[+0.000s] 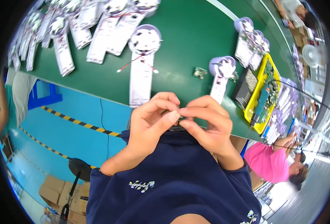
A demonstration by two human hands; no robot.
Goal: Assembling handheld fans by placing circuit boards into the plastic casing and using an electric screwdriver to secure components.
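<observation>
My left hand (pixel 149 125) and my right hand (pixel 211 125) meet at the table's near edge, fingertips pinched together. Between them is a small dark thing, mostly covered by the fingers, that I cannot make out. Just beyond my left hand, a white handheld fan body (pixel 140 82) lies on the green table (pixel 180 41), its round head pointing away. Thin red wires with white plugs spread from its middle. Past my right hand lie a small green circuit board (pixel 200 72) and another fan body (pixel 219 84) with a purple-rimmed head.
Many fan bodies (pixel 62 52) crowd the far left. At right, a yellow tray (pixel 249 112) holds circuit boards, beside a black box (pixel 246 87). More fan bodies (pixel 247 52) lie behind it. A person in pink (pixel 267 160) works at right. A blue stool (pixel 45 95) stands left.
</observation>
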